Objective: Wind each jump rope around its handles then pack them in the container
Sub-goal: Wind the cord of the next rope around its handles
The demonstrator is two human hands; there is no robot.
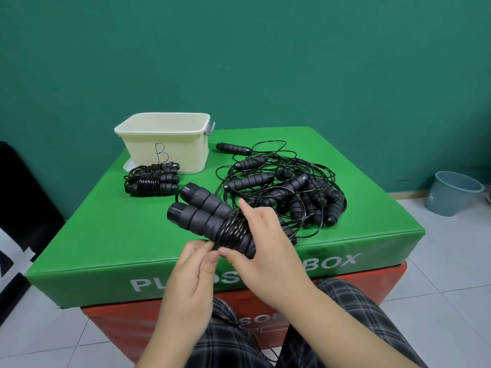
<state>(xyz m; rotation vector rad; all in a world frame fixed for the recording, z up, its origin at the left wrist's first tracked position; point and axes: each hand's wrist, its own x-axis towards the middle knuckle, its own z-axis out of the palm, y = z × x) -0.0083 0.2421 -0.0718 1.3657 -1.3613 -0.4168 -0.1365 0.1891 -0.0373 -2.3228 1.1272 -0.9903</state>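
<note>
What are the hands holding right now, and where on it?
The right hand grips a pair of jump rope handles at the wound end. The left hand pinches the black rope just below the coils.

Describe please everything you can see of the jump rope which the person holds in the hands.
The held jump rope has two thick black handles, foam-like and ringed, lying side by side and tilted, capped ends up-left. Thin glossy black cord is coiled several turns around their lower half. The right hand grips the wound end; the left hand pinches the cord below the coils. It is raised above the green padded box, touching nothing else.
</note>
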